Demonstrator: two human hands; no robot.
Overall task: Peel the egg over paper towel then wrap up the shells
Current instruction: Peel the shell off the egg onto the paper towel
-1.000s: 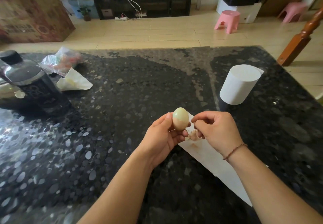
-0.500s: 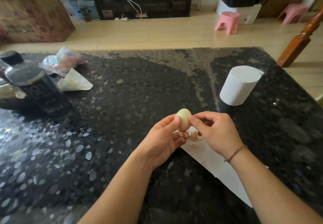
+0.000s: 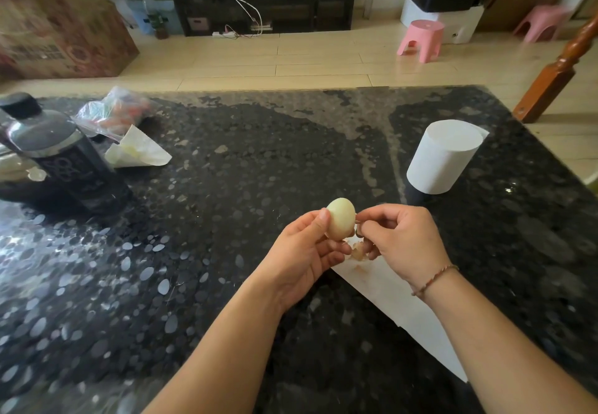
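Note:
A pale, mostly peeled egg (image 3: pixel 339 218) is held upright in my left hand (image 3: pixel 304 252), thumb on its left side and fingers under it. My right hand (image 3: pixel 404 242) touches the egg's right side, thumb and forefinger pinched at a small brown bit of shell (image 3: pixel 358 232). Below the hands lies a white paper towel sheet (image 3: pixel 391 297) on the black speckled table (image 3: pixel 226 219). Brownish shell pieces (image 3: pixel 357 253) rest on the sheet's near corner, partly hidden by my fingers.
A white paper towel roll (image 3: pixel 443 158) stands to the right behind my hands. At the far left are a dark bottle (image 3: pixel 61 158), a plastic bag (image 3: pixel 113 112) and a crumpled white paper (image 3: pixel 136 151). A wooden post (image 3: pixel 559 67) rises beyond the table's right corner.
My right hand has moved from over the shell pieces up to the egg's right side and pinches there. The left hand has turned the egg slightly.

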